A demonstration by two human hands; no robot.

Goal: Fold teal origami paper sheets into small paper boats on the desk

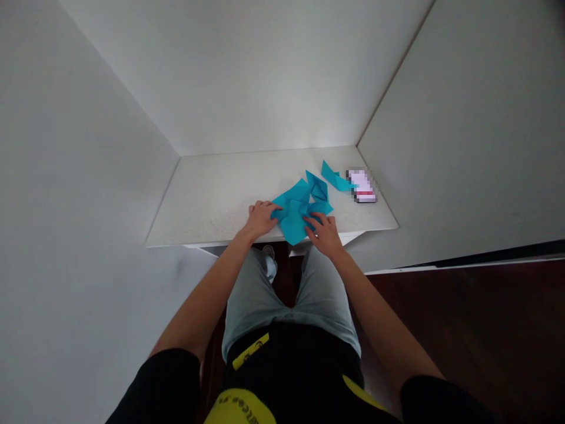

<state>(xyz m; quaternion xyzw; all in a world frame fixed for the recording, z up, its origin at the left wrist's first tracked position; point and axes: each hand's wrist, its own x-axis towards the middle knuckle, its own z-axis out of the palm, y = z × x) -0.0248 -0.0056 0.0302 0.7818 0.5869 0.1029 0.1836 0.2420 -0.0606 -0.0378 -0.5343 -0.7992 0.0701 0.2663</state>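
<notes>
A folded piece of bright blue paper [293, 227] with several creased flaps lies near the front edge of the white shelf. My left hand [262, 219] is at its left side, fingers curled, with the thumb on the paper's edge. At the right side, my right hand [325, 234] has its fingers bent, their tips on the lower right flap. Both hands appear to grip the paper, though the undersides of the fingers are hidden. Just behind my right hand, another folded blue part [318, 187] touches the larger piece; whether they are joined I cannot tell.
A separate folded blue strip [334, 176] lies farther back on the right, its end reaching a phone [362, 185] whose screen is blurred out. The white shelf [212, 194] is bounded by walls at the left, back and right. My legs stand below its front edge.
</notes>
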